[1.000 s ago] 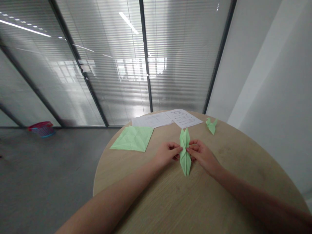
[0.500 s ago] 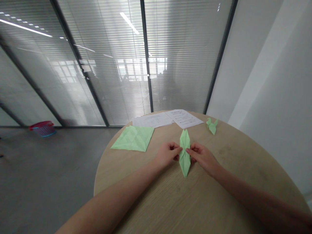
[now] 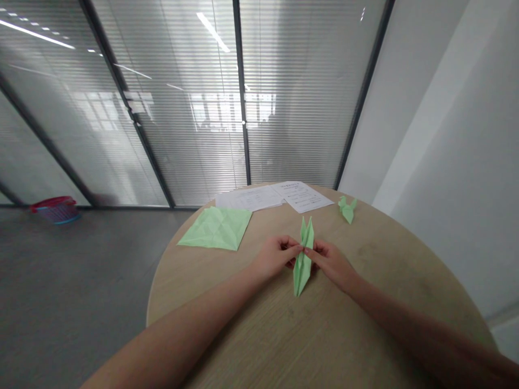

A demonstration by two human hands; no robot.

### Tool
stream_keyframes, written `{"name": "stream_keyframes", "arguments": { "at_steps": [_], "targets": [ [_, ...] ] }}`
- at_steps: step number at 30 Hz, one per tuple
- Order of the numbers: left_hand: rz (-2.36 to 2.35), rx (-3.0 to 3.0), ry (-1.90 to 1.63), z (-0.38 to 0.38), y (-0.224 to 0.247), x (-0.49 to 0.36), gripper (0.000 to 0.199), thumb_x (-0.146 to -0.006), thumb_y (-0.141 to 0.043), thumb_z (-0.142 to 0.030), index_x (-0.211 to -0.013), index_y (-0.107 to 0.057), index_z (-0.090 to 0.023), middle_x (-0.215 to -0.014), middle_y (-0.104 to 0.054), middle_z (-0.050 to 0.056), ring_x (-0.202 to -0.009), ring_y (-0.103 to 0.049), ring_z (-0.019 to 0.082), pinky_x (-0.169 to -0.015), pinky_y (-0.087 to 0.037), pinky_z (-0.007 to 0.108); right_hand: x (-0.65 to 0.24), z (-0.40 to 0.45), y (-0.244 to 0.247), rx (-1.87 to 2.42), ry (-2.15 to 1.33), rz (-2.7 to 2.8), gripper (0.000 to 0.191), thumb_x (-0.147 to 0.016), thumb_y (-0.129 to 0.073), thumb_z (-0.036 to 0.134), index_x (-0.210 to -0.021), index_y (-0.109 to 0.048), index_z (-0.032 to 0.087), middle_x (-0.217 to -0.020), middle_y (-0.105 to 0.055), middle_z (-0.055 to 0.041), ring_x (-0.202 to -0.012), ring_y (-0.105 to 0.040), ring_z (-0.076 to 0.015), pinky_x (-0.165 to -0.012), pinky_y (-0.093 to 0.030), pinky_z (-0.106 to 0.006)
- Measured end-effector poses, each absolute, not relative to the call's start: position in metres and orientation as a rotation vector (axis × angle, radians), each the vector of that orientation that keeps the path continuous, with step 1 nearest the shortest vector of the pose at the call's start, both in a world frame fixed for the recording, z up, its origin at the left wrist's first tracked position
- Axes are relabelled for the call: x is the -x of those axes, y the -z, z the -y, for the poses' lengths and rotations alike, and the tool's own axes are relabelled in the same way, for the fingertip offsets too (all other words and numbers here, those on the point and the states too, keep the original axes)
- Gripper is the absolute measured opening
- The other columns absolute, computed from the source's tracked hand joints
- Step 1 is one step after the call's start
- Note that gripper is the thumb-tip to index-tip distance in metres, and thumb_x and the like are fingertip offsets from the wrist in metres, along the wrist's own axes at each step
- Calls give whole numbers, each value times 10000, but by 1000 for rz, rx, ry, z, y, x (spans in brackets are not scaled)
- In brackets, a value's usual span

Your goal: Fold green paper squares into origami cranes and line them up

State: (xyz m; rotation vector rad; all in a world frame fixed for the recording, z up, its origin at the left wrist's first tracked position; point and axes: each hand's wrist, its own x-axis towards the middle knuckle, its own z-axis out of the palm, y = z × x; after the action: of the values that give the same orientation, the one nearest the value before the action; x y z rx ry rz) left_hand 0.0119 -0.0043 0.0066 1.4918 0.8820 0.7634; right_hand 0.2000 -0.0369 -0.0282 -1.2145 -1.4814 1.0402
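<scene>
Between my hands is a long, narrow piece of folded green paper point(image 3: 302, 273), pointed at its far end where two tips stand apart. My left hand point(image 3: 279, 254) pinches its left side, thumb on top near the middle. From the other side my right hand point(image 3: 329, 262) grips it the same way, its thumb close to the left one. The fingers under the paper are partly hidden. Farther off to the left lies a green sheet point(image 3: 219, 228) with crease lines. A small folded green paper figure point(image 3: 347, 209) rests at the far right of the table.
Printed white sheets point(image 3: 302, 196) lie at the far edge of the round wooden table point(image 3: 365, 302). A red and blue basket point(image 3: 57, 210) stands on the floor at left. Behind the table is a glass partition with blinds point(image 3: 203, 151); a white wall rises on the right.
The folded paper has narrowed at the middle, its two far tips have spread apart, and it now tilts. My thumbs have come closer together. The whole view has shifted slightly.
</scene>
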Motion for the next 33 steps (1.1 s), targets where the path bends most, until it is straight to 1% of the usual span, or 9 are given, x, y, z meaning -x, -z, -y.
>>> {"name": "stream_keyframes", "arguments": {
  "at_steps": [6, 12, 14, 17, 21, 24, 27, 30, 33],
  "targets": [
    [-858, -1501, -749, -1, -3, -10, 311, -805, -760, -441, -811, -695, -137, -693, -672, 16, -601, -606, 117, -592, -494, 244, -198, 38, 26, 1193, -1026, 1478, 356, -845, -677, 555, -801, -687, 202, -748, -692, -37, -671, -623, -197, -613, -484, -300],
    [-836, -1484, -775, -1, -3, -9, 332, -776, -784, -463, -806, -711, -140, -749, -692, 28, -646, -608, 119, -655, -501, 261, -198, 40, 25, 1161, -996, 1473, 324, -863, -674, 531, -867, -715, 209, -815, -726, -42, -750, -655, -224, -702, -524, -333],
    [-812, -1463, -777, -1, -3, -10, 343, -770, -795, -469, -815, -709, -139, -765, -696, 31, -662, -616, 121, -670, -503, 262, -198, 40, 26, 1160, -999, 1461, 335, -860, -677, 544, -864, -711, 211, -814, -725, -41, -746, -655, -223, -690, -530, -332],
    [-792, -1444, -761, -2, -2, -10, 358, -773, -799, -478, -833, -700, -139, -762, -694, 30, -655, -621, 124, -657, -502, 263, -198, 39, 28, 1175, -1036, 1448, 368, -861, -672, 571, -855, -698, 204, -781, -707, -40, -693, -648, -209, -633, -526, -318],
    [-771, -1438, -766, -4, 0, -11, 355, -791, -788, -472, -872, -689, -141, -758, -690, 25, -646, -623, 125, -642, -492, 259, -199, 37, 30, 1163, -1097, 1439, 418, -855, -669, 608, -895, -683, 191, -756, -686, -35, -626, -630, -185, -574, -524, -302],
    [-786, -1426, -805, -4, 2, -11, 335, -799, -784, -448, -886, -675, -143, -734, -670, 11, -616, -594, 112, -614, -455, 243, -197, 38, 31, 1145, -1119, 1434, 435, -835, -688, 609, -922, -686, 183, -777, -683, -37, -626, -614, -168, -547, -520, -278],
    [-829, -1453, -862, -3, 2, -11, 309, -795, -789, -423, -838, -657, -147, -689, -633, -4, -593, -551, 104, -589, -408, 234, -195, 39, 31, 1131, -1137, 1433, 412, -811, -721, 580, -921, -688, 184, -819, -683, -43, -664, -610, -166, -533, -518, -258],
    [-874, -1544, -917, -1, 0, -11, 253, -810, -772, -373, -799, -654, -150, -698, -622, 1, -634, -554, 117, -619, -419, 243, -194, 39, 30, 1120, -1146, 1437, 373, -804, -734, 544, -937, -697, 197, -813, -675, -36, -673, -608, -167, -535, -526, -256],
    [-912, -1657, -948, 2, -2, -11, 172, -817, -760, -298, -839, -667, -155, -763, -642, 14, -722, -583, 140, -672, -446, 255, -194, 39, 30, 1109, -1137, 1444, 355, -803, -735, 527, -953, -708, 206, -833, -681, -37, -674, -610, -168, -530, -528, -258]
  ]
}}
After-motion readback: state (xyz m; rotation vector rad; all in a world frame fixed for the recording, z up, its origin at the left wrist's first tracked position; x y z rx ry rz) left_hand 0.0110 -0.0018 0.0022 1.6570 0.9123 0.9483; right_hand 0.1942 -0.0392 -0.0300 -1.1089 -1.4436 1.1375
